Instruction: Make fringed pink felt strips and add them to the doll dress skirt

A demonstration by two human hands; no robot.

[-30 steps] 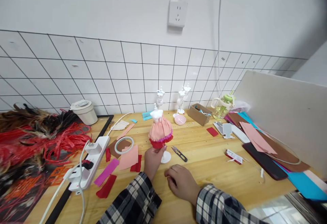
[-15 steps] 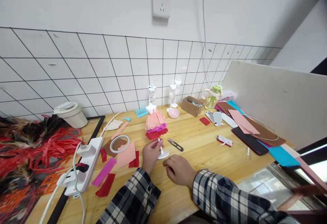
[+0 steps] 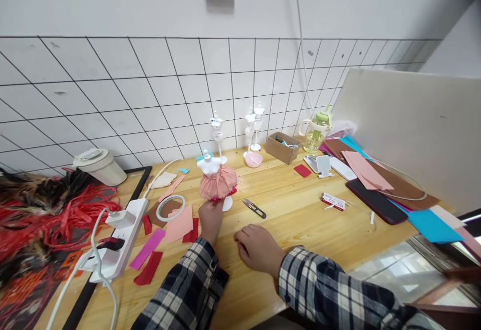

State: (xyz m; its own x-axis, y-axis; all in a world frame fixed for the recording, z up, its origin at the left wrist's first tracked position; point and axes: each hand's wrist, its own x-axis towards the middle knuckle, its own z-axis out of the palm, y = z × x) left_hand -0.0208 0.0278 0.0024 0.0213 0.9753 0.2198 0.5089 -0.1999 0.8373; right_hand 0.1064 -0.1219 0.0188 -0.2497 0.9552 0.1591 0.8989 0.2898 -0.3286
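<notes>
honestly, what worries me most is the tilt. my left hand (image 3: 210, 219) has its fingers closed around the stem under the little mannequin (image 3: 216, 179), which wears a pink layered dress with a red fringe at the hem. it stands near the middle of the wooden table (image 3: 300, 229), leaning, and its round white base (image 3: 227, 203) looks tipped up on edge rather than flat. if my hold slackens on that thin stem, i judge the top-heavy figure would topple forward.

my right hand (image 3: 259, 247) rests on the wood just beside the left, fingers curled loosely in; i cannot tell whether anything small is pinched inside them. it touches neither the dress nor the base.

the small black snips (image 3: 254, 208) lie just to the right of the base, blades toward it. a falling skirt could snag there, or a hasty reach with the right hand could meet the points.

to the left, close by the skirt, lie a ring of tape (image 3: 171, 207) and loose cut pieces of pink and red fabric (image 3: 180, 223). a swing that way could drag the fringe across them, and i would guess the paper-like layers crease easily.

further left the white power strip (image 3: 120, 234) is well apart.
</notes>
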